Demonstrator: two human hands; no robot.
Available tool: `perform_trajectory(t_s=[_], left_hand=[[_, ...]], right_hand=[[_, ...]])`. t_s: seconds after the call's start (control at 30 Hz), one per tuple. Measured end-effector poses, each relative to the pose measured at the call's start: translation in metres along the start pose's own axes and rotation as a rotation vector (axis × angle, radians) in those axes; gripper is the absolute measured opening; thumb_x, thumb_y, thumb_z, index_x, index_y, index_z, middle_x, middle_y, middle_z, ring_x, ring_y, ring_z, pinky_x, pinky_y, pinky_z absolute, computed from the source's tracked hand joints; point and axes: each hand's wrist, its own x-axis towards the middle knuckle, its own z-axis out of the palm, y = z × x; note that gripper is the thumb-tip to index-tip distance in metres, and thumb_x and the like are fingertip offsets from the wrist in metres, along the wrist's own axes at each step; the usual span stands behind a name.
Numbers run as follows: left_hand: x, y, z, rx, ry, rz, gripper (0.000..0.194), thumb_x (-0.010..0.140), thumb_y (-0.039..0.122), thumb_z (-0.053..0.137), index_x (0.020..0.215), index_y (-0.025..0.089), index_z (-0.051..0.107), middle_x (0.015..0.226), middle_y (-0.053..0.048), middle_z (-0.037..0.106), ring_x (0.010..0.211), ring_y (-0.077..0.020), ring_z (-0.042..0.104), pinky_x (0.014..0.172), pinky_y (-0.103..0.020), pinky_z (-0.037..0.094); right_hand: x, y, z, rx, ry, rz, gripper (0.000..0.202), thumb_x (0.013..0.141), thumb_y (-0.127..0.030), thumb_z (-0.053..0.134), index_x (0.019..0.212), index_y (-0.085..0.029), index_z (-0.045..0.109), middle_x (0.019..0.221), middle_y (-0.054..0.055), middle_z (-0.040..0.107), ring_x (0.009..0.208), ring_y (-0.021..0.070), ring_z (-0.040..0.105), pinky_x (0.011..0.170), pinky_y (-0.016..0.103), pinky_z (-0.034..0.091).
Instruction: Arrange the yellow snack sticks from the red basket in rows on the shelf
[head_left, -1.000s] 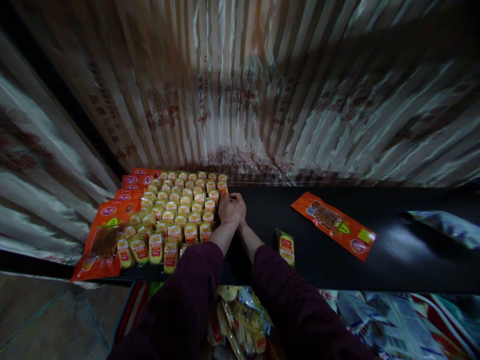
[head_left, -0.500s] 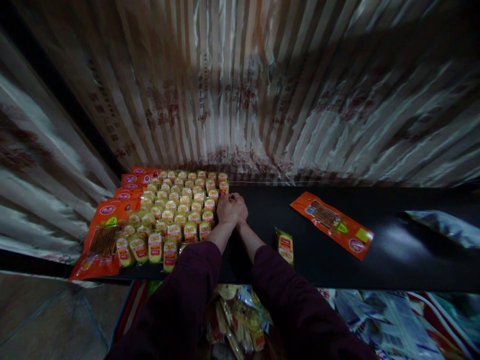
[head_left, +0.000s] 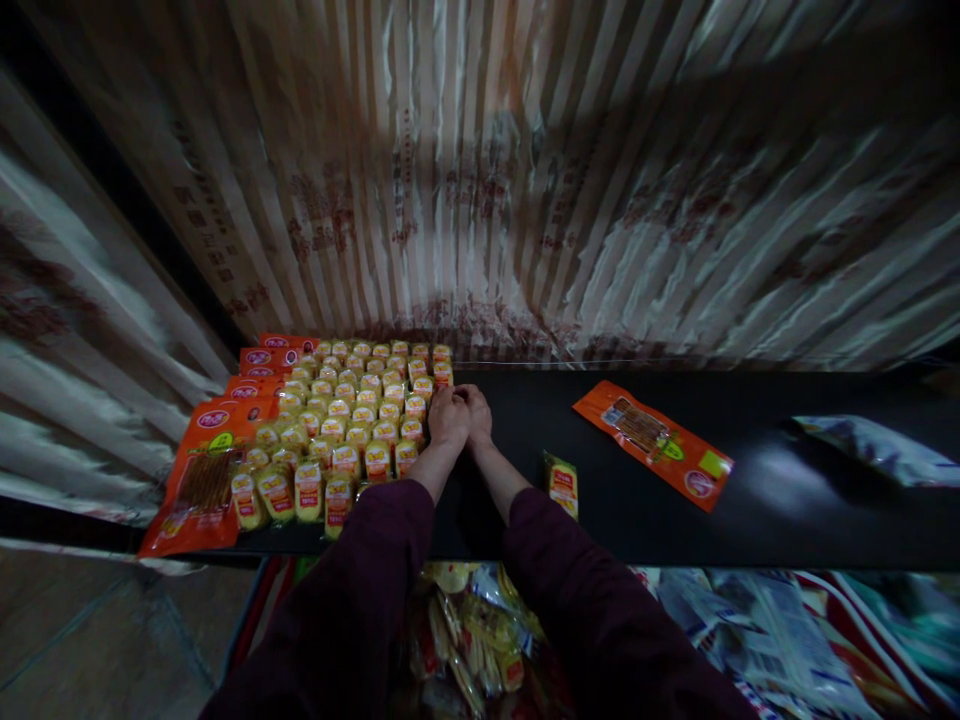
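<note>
My left hand [head_left: 448,418] and my right hand [head_left: 478,412] meet over the black shelf [head_left: 517,420], at the right side of the rows of small yellow snack packs [head_left: 364,412]. The fingers of both hands are curled in and close together. Whatever lies between them is hidden by the backs of my hands. My left hand touches or nearly touches the end of the rows. The packs stand upright in tight rows, with white, yellow and red labels. A single yellow snack pack [head_left: 562,485] lies apart, right of my right forearm.
Orange snack bags [head_left: 206,470] overlap along the left end. Another orange bag [head_left: 652,440] lies flat on the right, with a white-and-blue package [head_left: 881,450] farther right. Packaged goods [head_left: 480,640] fill containers below the shelf edge. Pleated sheeting [head_left: 480,200] hangs behind.
My hands stay at the right side of the rows, with a slight shift in their fingers. The view has turned slightly, so things on the right appear a little farther left.
</note>
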Motion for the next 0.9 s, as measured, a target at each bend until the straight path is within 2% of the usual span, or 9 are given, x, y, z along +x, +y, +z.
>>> perform_trajectory(t_s=[0.13, 0.27, 0.47, 0.6, 0.73, 0.9], left_hand=[[-0.005, 0.009, -0.003, 0.054, -0.034, -0.039, 0.033, 0.084, 0.010, 0.041, 0.104, 0.014, 0.067, 0.118, -0.012, 0.065, 0.116, -0.0192, 0.055, 0.104, -0.028, 0.036], [-0.012, 0.013, -0.008, 0.090, -0.050, -0.046, 0.035, 0.085, 0.011, 0.040, 0.110, 0.012, 0.066, 0.123, -0.014, 0.062, 0.122, -0.0195, 0.052, 0.106, -0.027, 0.034], [-0.035, 0.010, -0.016, 0.069, -0.097, -0.073, 0.036, 0.087, 0.018, 0.040, 0.112, 0.012, 0.065, 0.118, -0.013, 0.065, 0.110, -0.0206, 0.060, 0.097, -0.029, 0.041], [-0.061, 0.007, -0.022, 0.077, -0.124, -0.083, 0.036, 0.087, 0.017, 0.039, 0.109, 0.014, 0.067, 0.115, -0.012, 0.067, 0.108, -0.0201, 0.061, 0.094, -0.028, 0.042], [-0.094, 0.007, -0.032, 0.092, -0.146, -0.104, 0.033, 0.087, 0.017, 0.040, 0.105, 0.018, 0.069, 0.112, -0.008, 0.069, 0.107, -0.0177, 0.061, 0.093, -0.025, 0.043], [-0.141, 0.002, -0.048, 0.081, -0.181, -0.085, 0.033, 0.085, 0.018, 0.043, 0.107, 0.019, 0.068, 0.114, -0.006, 0.068, 0.106, -0.0163, 0.061, 0.096, -0.025, 0.042]], right_hand=[[-0.002, 0.000, 0.000, 0.029, 0.025, -0.013, 0.018, 0.078, -0.016, 0.053, 0.093, -0.021, 0.060, 0.091, 0.004, 0.060, 0.084, 0.0168, 0.056, 0.078, 0.029, 0.047], [-0.009, -0.003, -0.004, 0.028, 0.040, 0.005, 0.023, 0.077, -0.015, 0.053, 0.098, -0.021, 0.060, 0.096, 0.005, 0.058, 0.084, 0.0163, 0.057, 0.077, 0.027, 0.047], [-0.032, -0.010, -0.020, 0.010, 0.023, 0.036, 0.028, 0.078, -0.016, 0.054, 0.104, -0.023, 0.060, 0.101, 0.004, 0.057, 0.082, 0.0151, 0.057, 0.076, 0.027, 0.047], [-0.060, -0.012, -0.030, -0.008, -0.037, 0.017, 0.029, 0.080, -0.014, 0.049, 0.105, -0.021, 0.061, 0.101, 0.005, 0.058, 0.088, 0.0155, 0.057, 0.081, 0.027, 0.047], [-0.096, -0.015, -0.040, 0.023, -0.042, -0.024, 0.029, 0.080, -0.012, 0.045, 0.103, -0.020, 0.063, 0.102, 0.005, 0.061, 0.096, 0.0162, 0.057, 0.086, 0.026, 0.046], [-0.148, -0.018, -0.055, 0.066, -0.057, -0.065, 0.033, 0.078, -0.011, 0.044, 0.102, -0.020, 0.064, 0.101, 0.004, 0.062, 0.093, 0.0162, 0.058, 0.086, 0.027, 0.046]])
